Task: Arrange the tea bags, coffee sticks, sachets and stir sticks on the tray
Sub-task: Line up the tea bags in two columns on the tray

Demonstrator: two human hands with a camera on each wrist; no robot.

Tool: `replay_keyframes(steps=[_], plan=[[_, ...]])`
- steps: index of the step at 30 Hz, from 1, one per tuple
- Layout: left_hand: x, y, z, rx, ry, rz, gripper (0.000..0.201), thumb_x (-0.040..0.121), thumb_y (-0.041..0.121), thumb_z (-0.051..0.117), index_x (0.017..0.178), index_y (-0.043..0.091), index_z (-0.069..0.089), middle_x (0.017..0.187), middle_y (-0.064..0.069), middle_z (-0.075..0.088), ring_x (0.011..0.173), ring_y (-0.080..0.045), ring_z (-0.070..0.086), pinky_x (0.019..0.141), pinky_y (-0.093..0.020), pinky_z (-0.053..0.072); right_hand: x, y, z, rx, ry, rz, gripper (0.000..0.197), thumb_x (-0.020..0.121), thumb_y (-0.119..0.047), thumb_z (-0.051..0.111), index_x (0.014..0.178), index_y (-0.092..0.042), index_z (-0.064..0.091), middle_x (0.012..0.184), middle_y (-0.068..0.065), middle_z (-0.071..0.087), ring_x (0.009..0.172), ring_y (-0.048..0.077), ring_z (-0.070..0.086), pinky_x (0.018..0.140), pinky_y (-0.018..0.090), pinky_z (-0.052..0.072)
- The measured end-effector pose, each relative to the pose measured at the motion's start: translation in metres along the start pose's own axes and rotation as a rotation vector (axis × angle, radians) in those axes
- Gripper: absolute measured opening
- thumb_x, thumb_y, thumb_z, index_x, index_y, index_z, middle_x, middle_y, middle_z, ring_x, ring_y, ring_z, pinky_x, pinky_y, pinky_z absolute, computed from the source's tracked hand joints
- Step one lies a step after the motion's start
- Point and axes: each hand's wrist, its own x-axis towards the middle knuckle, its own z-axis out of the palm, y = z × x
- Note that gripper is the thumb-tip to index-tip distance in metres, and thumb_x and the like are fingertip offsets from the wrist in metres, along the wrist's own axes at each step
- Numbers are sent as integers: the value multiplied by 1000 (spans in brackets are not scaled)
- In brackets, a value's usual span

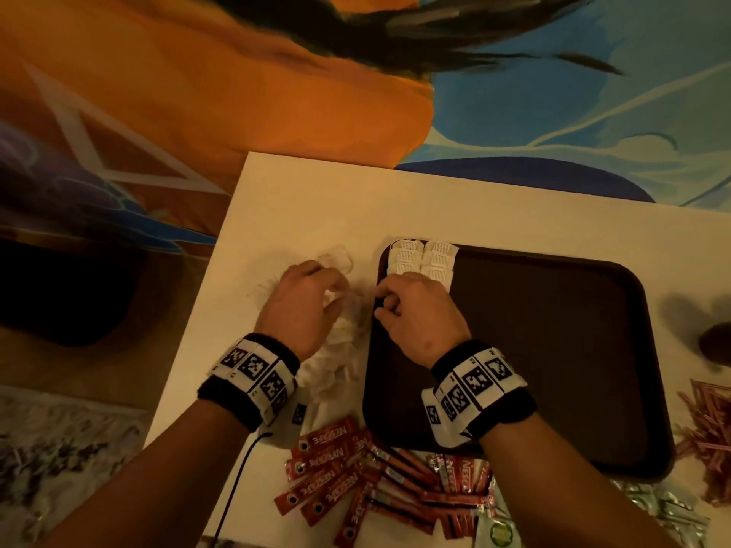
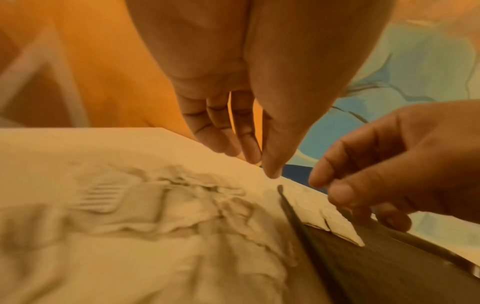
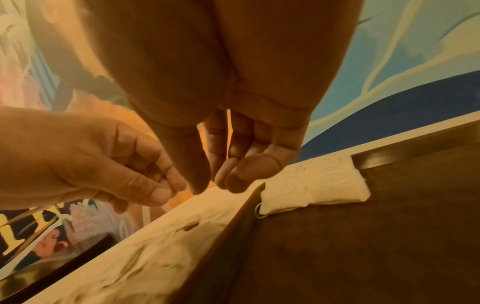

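Note:
A dark brown tray (image 1: 553, 350) lies on the white table. A row of white tea bags (image 1: 423, 257) sits in its far left corner, also in the right wrist view (image 3: 319, 185). A loose pile of tea bags (image 1: 336, 361) lies on the table just left of the tray (image 2: 155, 216). My left hand (image 1: 332, 294) hovers over that pile, fingers pointing down and loosely bent (image 2: 262, 164); nothing shows between them. My right hand (image 1: 381, 306) hangs over the tray's left rim, thumb and fingers close together with nothing between them (image 3: 213, 185).
Red coffee sticks (image 1: 336, 480) are scattered at the table's near edge. Reddish stir sticks (image 1: 704, 425) lie right of the tray, with shiny green sachets (image 1: 664, 512) at the near right. A dark object (image 1: 716, 342) sits at the far right. The table's left edge is close to my left hand.

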Motion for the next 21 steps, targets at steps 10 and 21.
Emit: replay_keyframes(steps=[10,21], plan=[[-83,-62,-29,57,-170,-253,15,91,31,72,105,32,70,101,6,59,91,-18,60,82,-33,51,-27,-52,68,-135,-275,-42,26,94,-29,67,119,-26,64,118,0,64,106,22,63,91,41,56],[-120,-63,-15,29,-272,-341,31,89,46,70,113,29,63,107,4,58,97,-19,56,83,-38,53,-53,-74,93,-216,-258,-103,40,96,-32,65,134,-32,54,128,-3,51,116,19,57,92,38,54]])
